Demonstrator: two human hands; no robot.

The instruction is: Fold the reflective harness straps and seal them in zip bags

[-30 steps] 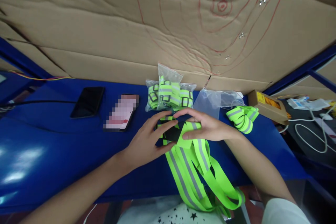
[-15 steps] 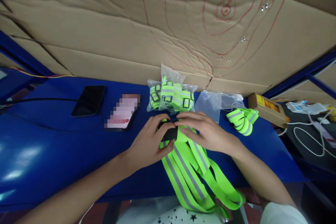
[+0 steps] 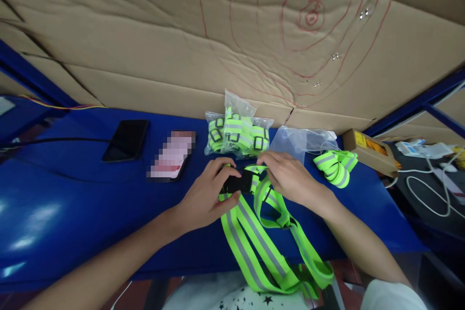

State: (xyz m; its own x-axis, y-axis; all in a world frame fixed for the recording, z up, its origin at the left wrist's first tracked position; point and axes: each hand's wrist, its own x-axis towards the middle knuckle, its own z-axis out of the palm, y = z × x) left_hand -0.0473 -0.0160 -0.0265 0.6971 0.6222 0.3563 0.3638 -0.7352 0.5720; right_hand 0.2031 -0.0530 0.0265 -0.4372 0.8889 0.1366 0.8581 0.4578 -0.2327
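Note:
My left hand [image 3: 209,189] grips a black buckle [image 3: 238,184] joined to neon-green reflective straps [image 3: 254,242] with grey stripes. The fingers press its upper edge and the thumb its lower edge. My right hand [image 3: 286,177] pinches a piece of the same strap just right of the buckle; its fingertips are partly hidden. Long loops of strap hang from the buckle over the table's front edge, toward my lap.
Behind my hands stand several clear bags of green straps [image 3: 238,131], with empty clear bags [image 3: 290,143] beside them. To the right lie a rolled green strap [image 3: 336,167] and a cardboard box [image 3: 370,152]. Two phones, one black [image 3: 125,140] and one with a lit screen [image 3: 172,155], lie left.
My right hand has shifted slightly right, drawing strap away from the buckle and uncovering more of it. The straps below have spread apart. My left hand keeps its grip.

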